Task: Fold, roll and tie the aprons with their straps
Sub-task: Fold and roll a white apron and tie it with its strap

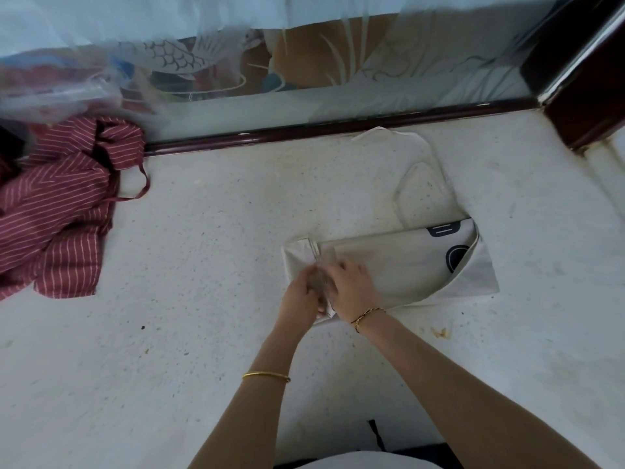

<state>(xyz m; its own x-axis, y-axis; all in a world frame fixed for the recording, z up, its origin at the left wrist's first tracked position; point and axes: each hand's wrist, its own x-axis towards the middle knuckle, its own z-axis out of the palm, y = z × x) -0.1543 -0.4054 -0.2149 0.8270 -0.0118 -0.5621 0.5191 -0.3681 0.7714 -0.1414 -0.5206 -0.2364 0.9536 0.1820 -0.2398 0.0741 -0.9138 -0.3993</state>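
We are working on the pale surface below the dark rail. The striped red apron is lying heaped by the rail's left end. The cream apron is lying folded below the rail's middle. The left hand and right hand are both pinching the cream apron's end, though they are blurred. We are judging the cloth soft, light and floppy, and the folded edge the best place to hold it.

I see both forearms bare: a thin gold bangle up the arm from the left hand, a braided cord bracelet (dark and gold strands) at the right hand wrist
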